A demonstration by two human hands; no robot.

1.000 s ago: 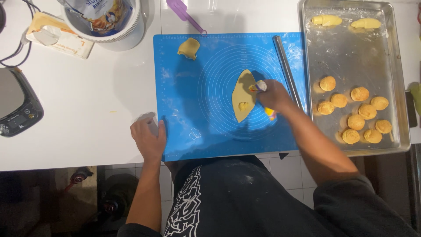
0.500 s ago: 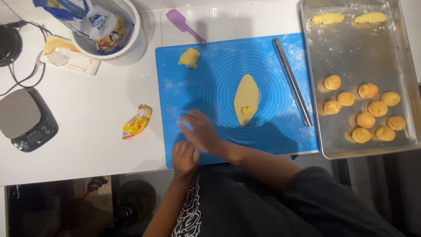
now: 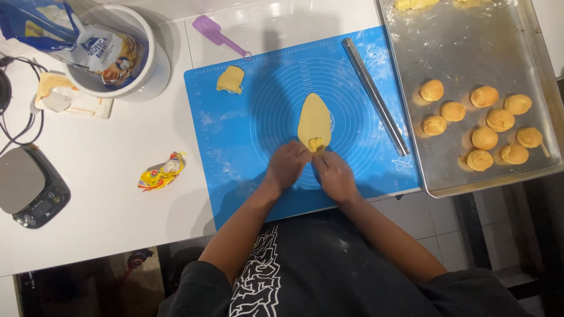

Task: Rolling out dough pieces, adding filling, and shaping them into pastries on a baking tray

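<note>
An oval sheet of yellow dough point(image 3: 314, 120) lies flat in the middle of the blue silicone mat point(image 3: 247, 135). A small lump of filling point(image 3: 316, 142) sits on its near end. My left hand point(image 3: 286, 166) and my right hand point(image 3: 335, 173) meet side by side at that near end, fingertips pinching the dough's edge around the lump. A second small piece of dough point(image 3: 230, 79) rests at the mat's far left corner.
A metal rolling pin point(image 3: 376, 95) lies on the mat's right side. A baking tray point(image 3: 464, 35) with several round dough balls point(image 3: 484, 138) stands at right. A purple scraper point(image 3: 217, 34), white bowl with a bag point(image 3: 111, 53), kitchen scale point(image 3: 29, 188) and yellow wrapper point(image 3: 160, 172) lie left.
Both hands came forward from the mat's near left edge to the dough's near end. Earlier my right hand was at the dough alone. The yellow wrapper now lies on the counter.
</note>
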